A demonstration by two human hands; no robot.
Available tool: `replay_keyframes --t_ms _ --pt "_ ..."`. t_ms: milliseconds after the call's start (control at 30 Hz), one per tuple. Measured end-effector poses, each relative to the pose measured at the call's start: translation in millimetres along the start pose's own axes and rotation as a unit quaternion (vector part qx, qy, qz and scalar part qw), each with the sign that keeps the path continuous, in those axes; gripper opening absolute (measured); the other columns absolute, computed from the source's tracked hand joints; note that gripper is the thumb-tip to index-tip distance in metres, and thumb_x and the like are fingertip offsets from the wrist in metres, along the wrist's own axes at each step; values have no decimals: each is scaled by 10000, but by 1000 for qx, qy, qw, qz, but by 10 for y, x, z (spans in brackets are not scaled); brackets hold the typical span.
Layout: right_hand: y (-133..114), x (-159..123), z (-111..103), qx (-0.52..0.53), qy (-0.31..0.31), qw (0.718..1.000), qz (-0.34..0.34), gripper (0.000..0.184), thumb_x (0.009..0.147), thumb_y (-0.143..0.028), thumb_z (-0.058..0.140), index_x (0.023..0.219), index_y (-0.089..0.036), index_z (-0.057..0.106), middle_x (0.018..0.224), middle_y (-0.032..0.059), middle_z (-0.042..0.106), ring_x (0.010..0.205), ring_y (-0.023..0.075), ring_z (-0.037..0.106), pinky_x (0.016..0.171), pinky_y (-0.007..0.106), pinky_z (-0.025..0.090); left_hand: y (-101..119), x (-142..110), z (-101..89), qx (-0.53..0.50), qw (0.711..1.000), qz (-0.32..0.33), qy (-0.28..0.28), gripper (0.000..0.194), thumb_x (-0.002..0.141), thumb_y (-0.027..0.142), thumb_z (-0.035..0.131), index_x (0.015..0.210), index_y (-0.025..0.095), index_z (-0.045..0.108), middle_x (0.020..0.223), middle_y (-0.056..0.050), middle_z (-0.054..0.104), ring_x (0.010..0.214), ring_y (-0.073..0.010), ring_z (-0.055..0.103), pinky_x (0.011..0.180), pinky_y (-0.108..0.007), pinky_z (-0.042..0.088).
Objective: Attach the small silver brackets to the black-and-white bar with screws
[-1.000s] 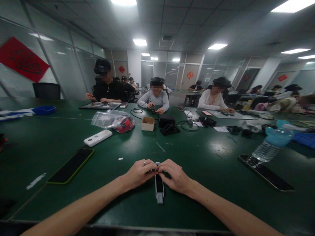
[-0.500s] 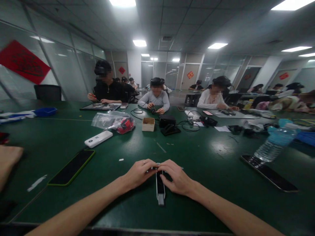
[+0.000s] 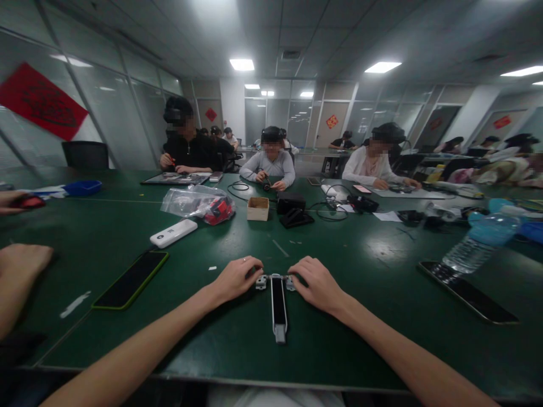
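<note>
A long narrow piece (image 3: 278,302) with a black face, pale rim and grey tip lies on the table between my hands, pointing toward me. Small metal brackets flank its far end, a left bracket (image 3: 261,282) and a right bracket (image 3: 290,283). My left hand (image 3: 240,276), a ring on one finger, has bent fingers closed at the left bracket. The fingers of my right hand (image 3: 313,281) are curled against the right bracket and partly cover it. How firmly either hand grips is hard to see.
A green-edged phone (image 3: 130,281) and white power bank (image 3: 173,233) lie left; a bagged red item (image 3: 218,210), small box (image 3: 258,209) and black stand (image 3: 292,209) are ahead. Right are another phone (image 3: 469,293) and a bottle (image 3: 470,249). A neighbour's hand (image 3: 27,257) rests left.
My hands have moved apart from over the far end of the narrow piece, uncovering a metal bracket on each side. The camera view has shifted slightly.
</note>
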State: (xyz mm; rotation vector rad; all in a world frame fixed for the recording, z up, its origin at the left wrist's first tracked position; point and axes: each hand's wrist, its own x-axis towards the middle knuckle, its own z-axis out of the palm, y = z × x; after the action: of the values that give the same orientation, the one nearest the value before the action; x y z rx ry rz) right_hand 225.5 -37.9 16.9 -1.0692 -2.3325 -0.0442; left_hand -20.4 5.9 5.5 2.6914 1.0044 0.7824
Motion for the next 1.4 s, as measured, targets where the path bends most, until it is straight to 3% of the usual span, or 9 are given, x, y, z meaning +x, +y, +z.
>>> replay_keyframes --t_ms 167,333,933,1233,1400 --pt "116 -25 -9 -51 -63 995 52 116 860 -179 528 874 -161 641 855 73 645 806 197 534 689 325 412 -32 7 17 -35 998 -29 -45 143 878 235 506 910 154 619 833 -29 637 714 -135 584 660 -228 447" --pt "96 -32 37 -54 -107 991 52 145 878 -209 525 926 -164 654 888 71 641 816 194 528 690 326 417 -5 4 43 -56 995 -47 -64 170 877 283 532 908 159 644 832 -22 647 712 -132 580 645 -214 434" --pt "84 -36 137 3 -83 994 65 165 908 -224 492 931 -165 645 887 65 637 814 181 539 692 322 439 46 25 24 -105 986 -106 -76 212 861 343 558 900 161 659 764 4 676 640 -124 580 607 -208 419" --pt "93 -19 154 23 -76 995 60 120 886 -191 525 903 -155 639 859 61 638 823 177 535 736 329 438 50 25 61 -107 988 -96 -60 198 869 320 542 869 161 660 794 -5 673 694 -136 587 641 -216 424" --pt "106 -29 156 33 -80 994 66 128 889 -204 524 898 -157 642 861 55 639 808 172 534 714 323 439 61 33 17 -104 985 -114 -82 176 831 303 574 903 169 663 735 14 656 641 -127 572 598 -210 412"
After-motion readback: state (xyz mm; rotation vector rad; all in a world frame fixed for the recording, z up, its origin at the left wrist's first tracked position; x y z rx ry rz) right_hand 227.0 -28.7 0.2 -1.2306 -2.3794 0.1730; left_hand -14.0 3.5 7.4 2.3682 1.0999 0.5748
